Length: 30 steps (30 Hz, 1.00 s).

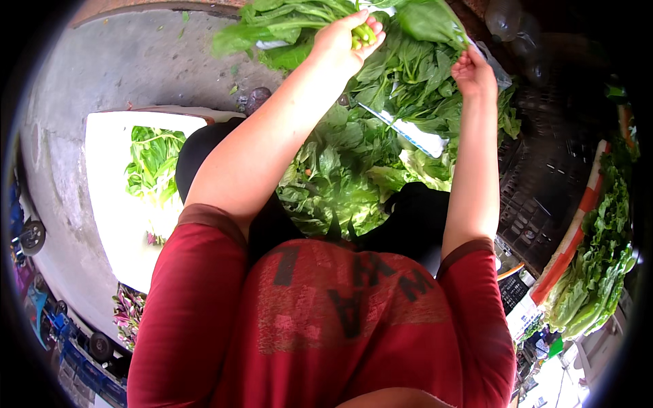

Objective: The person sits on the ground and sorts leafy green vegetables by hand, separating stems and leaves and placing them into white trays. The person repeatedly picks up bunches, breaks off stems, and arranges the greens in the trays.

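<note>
My left hand (347, 41) is closed around the cut stems of a bunch of leafy greens (291, 23), whose leaves spread away to the left. In my right hand (475, 74) the thumb and fingers pinch the stem end of a broad green leaf (428, 20). Below both hands lies a heap of loose green leaves (408, 71). A white printed plastic strip (416, 135) rests on the heap. Paler lettuce-like leaves (357, 194) lie nearer, between my knees.
On the left stands a bright white box (109, 204) bearing greens (155, 163) on top. Grey concrete floor (153, 61) stretches beyond it. Dark plastic crates (530, 204) stand at the right, beside stacked long lettuces (597, 255). Clear plastic bottles (502, 20) lie at the upper right.
</note>
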Available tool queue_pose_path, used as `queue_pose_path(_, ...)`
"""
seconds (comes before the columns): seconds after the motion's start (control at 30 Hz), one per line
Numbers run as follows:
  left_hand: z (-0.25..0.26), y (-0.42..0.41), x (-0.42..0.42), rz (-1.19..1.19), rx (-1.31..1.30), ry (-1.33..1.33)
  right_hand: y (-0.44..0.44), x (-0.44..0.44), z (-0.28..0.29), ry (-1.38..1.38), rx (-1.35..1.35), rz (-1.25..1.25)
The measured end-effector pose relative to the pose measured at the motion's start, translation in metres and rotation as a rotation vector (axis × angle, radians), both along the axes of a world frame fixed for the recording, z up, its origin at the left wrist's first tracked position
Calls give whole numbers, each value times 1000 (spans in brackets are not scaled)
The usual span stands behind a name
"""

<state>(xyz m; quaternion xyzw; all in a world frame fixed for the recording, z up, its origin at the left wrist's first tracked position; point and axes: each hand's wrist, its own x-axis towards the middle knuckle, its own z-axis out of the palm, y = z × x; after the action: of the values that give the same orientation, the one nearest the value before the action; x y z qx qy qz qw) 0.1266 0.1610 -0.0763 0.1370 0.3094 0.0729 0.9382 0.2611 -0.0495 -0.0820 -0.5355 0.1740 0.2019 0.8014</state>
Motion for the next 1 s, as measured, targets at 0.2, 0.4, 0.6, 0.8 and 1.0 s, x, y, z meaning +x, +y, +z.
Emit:
queue_pose_path(0.2,-16,-31,-15,-210,45,103,19,-32,45,-129,411,162)
queue_pose_path(0.4,-41,-39,-21,-281,59,9,43,-76,12,41,40,550)
queue_pose_path(0.6,-50,-39,-23,-385,142,41,41,-101,-16,-228,-441,633)
queue_pose_path(0.8,-42,-35,-24,-440,191,171,48,-127,-16,-923,-1077,773)
queue_pose_path(1.0,-16,-35,-24,-397,384,113,38,-106,28,-559,-879,692)
